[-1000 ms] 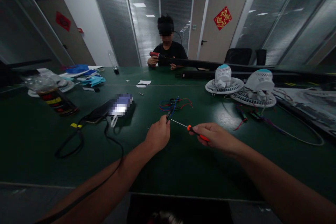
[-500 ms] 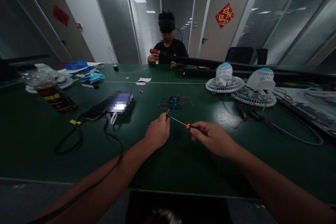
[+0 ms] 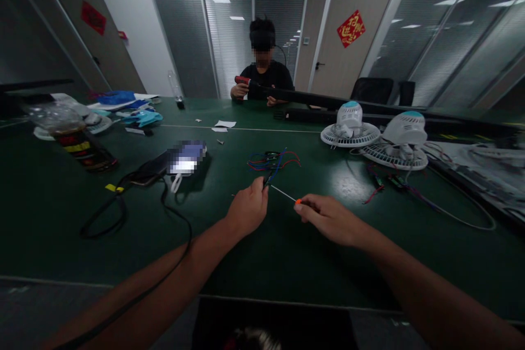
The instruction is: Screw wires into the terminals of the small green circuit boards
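My left hand (image 3: 248,209) is closed in a pinch on a small dark part (image 3: 268,178) at the near end of a bundle of red, blue and black wires (image 3: 273,160) lying on the green table (image 3: 262,251). My right hand (image 3: 326,217) is closed round the orange handle of a thin screwdriver (image 3: 284,193). The screwdriver's metal shaft points left and its tip meets the small part right beside my left fingertips.
Two white fan heads (image 3: 350,126) (image 3: 404,139) lie at the right with loose wires. A phone (image 3: 152,168) and black cable (image 3: 123,202) lie at the left, a bottle (image 3: 76,139) farther left. A person (image 3: 262,79) across the table holds a red tool.
My right hand has slid up the screwdriver, hiding most of the orange handle. Both hands stay together at the wires; the view has shifted slightly.
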Demonstrator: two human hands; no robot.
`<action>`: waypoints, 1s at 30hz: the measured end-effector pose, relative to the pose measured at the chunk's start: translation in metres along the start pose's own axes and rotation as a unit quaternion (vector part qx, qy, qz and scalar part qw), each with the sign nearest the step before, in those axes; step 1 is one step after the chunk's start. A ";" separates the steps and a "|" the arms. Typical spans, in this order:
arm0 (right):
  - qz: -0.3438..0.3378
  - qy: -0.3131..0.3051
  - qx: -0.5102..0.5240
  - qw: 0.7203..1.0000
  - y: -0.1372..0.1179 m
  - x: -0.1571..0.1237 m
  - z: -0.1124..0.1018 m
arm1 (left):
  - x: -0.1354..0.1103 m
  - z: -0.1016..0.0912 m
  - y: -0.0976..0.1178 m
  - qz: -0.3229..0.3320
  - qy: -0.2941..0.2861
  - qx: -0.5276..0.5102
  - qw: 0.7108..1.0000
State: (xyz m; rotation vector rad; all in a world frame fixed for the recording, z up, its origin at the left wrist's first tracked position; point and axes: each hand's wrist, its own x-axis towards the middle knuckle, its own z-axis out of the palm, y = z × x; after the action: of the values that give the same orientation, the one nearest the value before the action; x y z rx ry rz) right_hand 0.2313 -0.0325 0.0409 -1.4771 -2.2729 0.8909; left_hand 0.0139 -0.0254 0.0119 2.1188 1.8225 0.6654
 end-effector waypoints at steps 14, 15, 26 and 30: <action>-0.078 -0.067 -0.003 0.995 0.019 0.004 -0.008 | -0.002 -0.004 0.002 0.026 0.002 -0.021 0.999; -0.074 -0.065 0.003 0.995 0.019 0.004 -0.008 | -0.002 -0.005 0.002 0.027 0.001 -0.022 0.999; -0.062 -0.035 0.032 0.997 0.013 0.004 -0.007 | -0.002 -0.005 0.004 0.021 -0.003 0.004 1.000; -0.052 -0.028 0.036 0.998 0.012 0.004 -0.005 | 0.000 -0.003 0.003 0.026 0.001 0.027 0.999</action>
State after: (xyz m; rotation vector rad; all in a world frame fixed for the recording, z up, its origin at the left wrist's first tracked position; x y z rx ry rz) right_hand 0.2412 -0.0242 0.0369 -1.3064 -2.3084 0.9845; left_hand 0.0149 -0.0264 0.0163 2.2079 1.8130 0.6375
